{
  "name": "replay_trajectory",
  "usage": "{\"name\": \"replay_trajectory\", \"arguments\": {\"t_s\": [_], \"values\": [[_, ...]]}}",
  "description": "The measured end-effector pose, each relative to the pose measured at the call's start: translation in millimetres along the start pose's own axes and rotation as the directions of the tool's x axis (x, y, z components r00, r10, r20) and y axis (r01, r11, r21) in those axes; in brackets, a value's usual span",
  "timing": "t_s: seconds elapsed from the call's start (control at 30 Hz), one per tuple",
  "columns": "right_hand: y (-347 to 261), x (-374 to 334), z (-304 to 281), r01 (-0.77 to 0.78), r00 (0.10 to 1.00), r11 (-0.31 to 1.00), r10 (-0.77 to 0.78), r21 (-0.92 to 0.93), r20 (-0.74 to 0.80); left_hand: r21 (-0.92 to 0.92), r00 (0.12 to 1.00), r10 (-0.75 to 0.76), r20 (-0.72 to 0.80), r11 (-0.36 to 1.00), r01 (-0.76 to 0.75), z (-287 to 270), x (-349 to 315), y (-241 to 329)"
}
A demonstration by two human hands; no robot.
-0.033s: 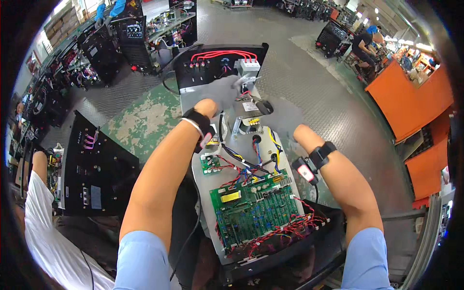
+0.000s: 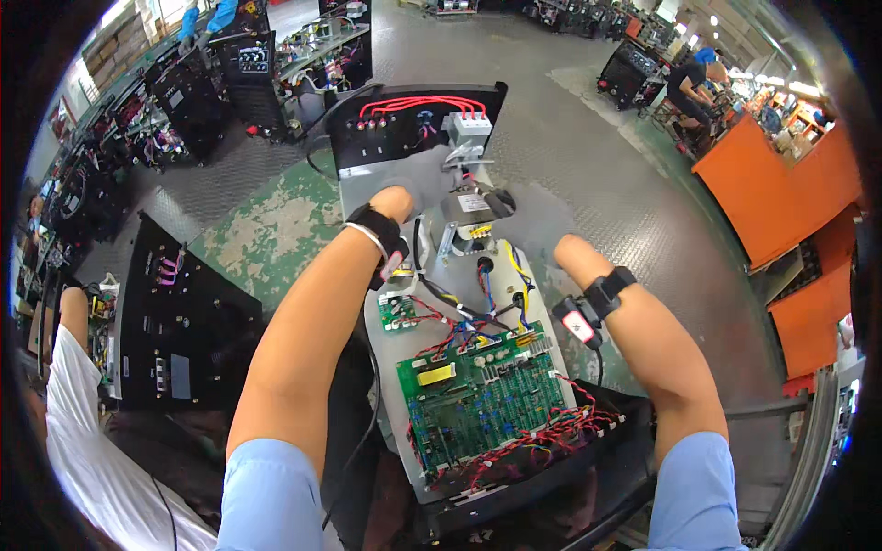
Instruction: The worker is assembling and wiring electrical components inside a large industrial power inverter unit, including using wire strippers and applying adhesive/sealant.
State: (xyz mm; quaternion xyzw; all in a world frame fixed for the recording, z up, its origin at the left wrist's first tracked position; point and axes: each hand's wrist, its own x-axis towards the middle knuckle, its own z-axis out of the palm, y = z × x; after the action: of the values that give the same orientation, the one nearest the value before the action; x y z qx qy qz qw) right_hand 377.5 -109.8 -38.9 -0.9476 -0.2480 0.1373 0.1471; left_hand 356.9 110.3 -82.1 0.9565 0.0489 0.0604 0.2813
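My left hand (image 2: 421,176) is a grey smear over the far part of an opened electrical unit, near a pale metal piece (image 2: 469,163); its fingers cannot be made out. Beside a boxy transformer (image 2: 471,208) with a dark coil end, my right hand (image 2: 537,217) is also smeared grey, fingers hidden. The unit's metal chassis (image 2: 384,344) carries a large green circuit board (image 2: 487,404) nearest me and a small green board (image 2: 397,312). Red cables (image 2: 423,99) arch to a white block (image 2: 470,127) on the black far panel (image 2: 349,147).
To the left stands a black panelled unit (image 2: 197,321), with a co-worker's white sleeve (image 2: 78,395) beside it. Orange benches (image 2: 763,184) line the right, where another person (image 2: 689,87) sits. More black units (image 2: 188,101) stand far left. A black cable (image 2: 375,404) hangs beside the chassis.
The view has shifted very slightly. Both hands stay over the same places on the unit.
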Motion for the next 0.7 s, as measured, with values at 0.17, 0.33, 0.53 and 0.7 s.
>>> {"name": "replay_trajectory", "arguments": {"t_s": [0.17,0.33,0.53,0.7], "values": [[-9,13,8,0.105,0.985,0.962,-0.136,-0.251,-0.11,0.027,0.993,-0.09,-0.075,0.995,0.092,-11,4,-15],[-29,23,19,0.172,0.959,0.941,-0.228,-0.292,-0.17,-0.485,0.917,-0.398,-0.022,0.806,0.338,-5,-2,-44],[-40,35,26,0.175,0.943,0.945,-0.242,-0.274,-0.231,-0.673,0.907,-0.416,0.073,0.65,0.352,-2,-6,-40],[-40,42,21,0.261,0.949,0.94,-0.292,-0.217,-0.121,-0.695,0.904,-0.425,0.032,0.641,0.326,-4,-11,-25]]}}
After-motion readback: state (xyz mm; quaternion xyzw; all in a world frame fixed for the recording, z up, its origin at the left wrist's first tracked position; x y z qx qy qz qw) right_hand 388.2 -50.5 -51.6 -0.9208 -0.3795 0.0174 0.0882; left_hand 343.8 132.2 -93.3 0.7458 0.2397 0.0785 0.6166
